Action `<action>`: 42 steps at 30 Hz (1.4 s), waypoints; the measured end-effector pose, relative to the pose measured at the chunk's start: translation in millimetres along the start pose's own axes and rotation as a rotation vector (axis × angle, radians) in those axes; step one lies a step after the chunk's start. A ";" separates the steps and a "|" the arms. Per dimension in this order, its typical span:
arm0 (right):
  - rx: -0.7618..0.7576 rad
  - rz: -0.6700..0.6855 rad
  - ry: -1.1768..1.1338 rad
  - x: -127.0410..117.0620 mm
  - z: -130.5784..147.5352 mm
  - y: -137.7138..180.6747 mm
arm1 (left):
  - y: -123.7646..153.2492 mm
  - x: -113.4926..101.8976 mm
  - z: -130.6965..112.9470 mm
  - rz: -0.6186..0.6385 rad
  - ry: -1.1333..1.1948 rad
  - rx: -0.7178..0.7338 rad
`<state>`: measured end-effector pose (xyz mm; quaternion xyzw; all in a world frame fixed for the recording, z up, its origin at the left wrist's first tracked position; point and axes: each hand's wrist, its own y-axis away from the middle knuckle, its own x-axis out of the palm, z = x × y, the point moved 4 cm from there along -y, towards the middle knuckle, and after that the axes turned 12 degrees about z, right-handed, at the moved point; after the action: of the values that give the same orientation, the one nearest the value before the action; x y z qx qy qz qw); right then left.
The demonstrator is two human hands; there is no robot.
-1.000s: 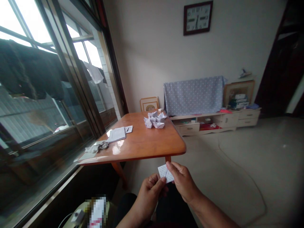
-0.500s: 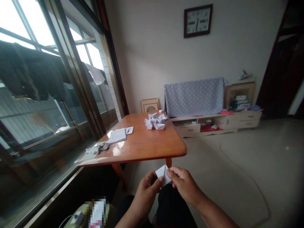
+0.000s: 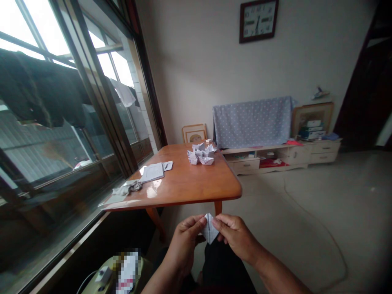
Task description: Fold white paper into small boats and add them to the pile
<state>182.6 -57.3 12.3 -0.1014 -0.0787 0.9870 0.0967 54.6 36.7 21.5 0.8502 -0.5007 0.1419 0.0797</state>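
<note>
A small folded piece of white paper (image 3: 210, 232), diamond-shaped with a crease down its middle, is held above my lap in front of the table. My left hand (image 3: 187, 234) pinches its left corner between thumb and fingers. On the opposite corner, my right hand (image 3: 234, 232) grips the paper the same way. Faint printed or written marks show on the paper. Several folded white paper boats (image 3: 200, 155) stand in a cluster toward the far right of the wooden table (image 3: 180, 185).
Papers (image 3: 152, 172) and a crumpled grey cloth (image 3: 127, 188) lie on the table's left side. A stool (image 3: 105, 281) with a white plug-like item stands at lower left. Glass windows (image 3: 101, 122) line the left. A low cabinet (image 3: 295, 157) runs along the wall; a cable crosses the floor.
My left hand has shifted from the paper's lower edge up to its left corner. The paper has turned so its crease stands upright. The view has tilted slightly.
</note>
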 end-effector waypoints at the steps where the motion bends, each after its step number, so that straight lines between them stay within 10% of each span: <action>1: -0.006 -0.003 -0.014 0.5 -0.2 -0.4 | -0.4 -0.1 -0.4 -0.003 0.015 0.003; 42: -0.092 -0.498 -0.481 1.5 -17.7 -7.4 | 3.6 4.6 -7.8 -0.125 0.301 0.301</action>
<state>186.2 -47.4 -3.8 0.1520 -0.1658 0.9241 0.3088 52.2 33.3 30.3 0.8511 -0.4026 0.3351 0.0345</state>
